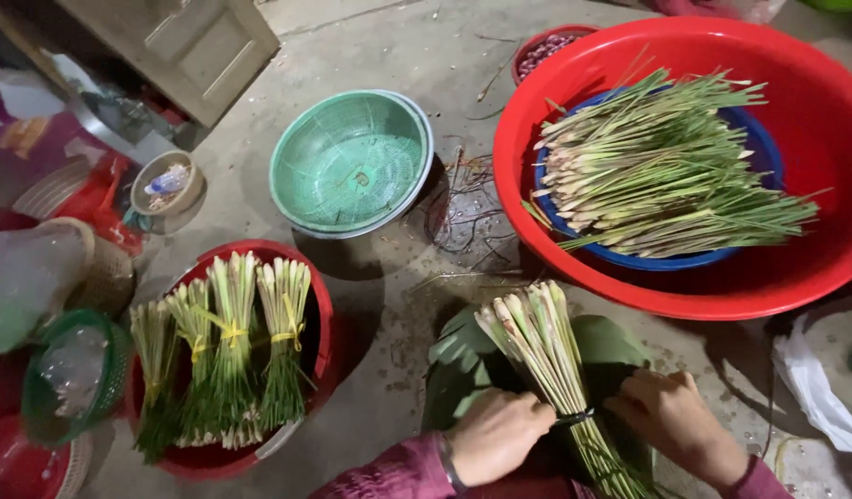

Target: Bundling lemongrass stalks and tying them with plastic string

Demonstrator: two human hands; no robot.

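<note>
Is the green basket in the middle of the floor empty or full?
Empty: the green basket shows its bare mesh bottom, with no stalks or other things inside it.

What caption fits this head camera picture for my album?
Two bare hands, left hand and right hand, grip a bundle of green lemongrass stalks at its dark band.

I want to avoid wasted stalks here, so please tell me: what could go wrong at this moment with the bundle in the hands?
1. The dark band sits on the bundle of stalks between the left hand and the right hand; if a grip slips, the band may loosen and the stalks may fan apart.
2. The bundle's cut ends reach over the dirty concrete floor, so dropped stalks would probably get dirty.
</note>
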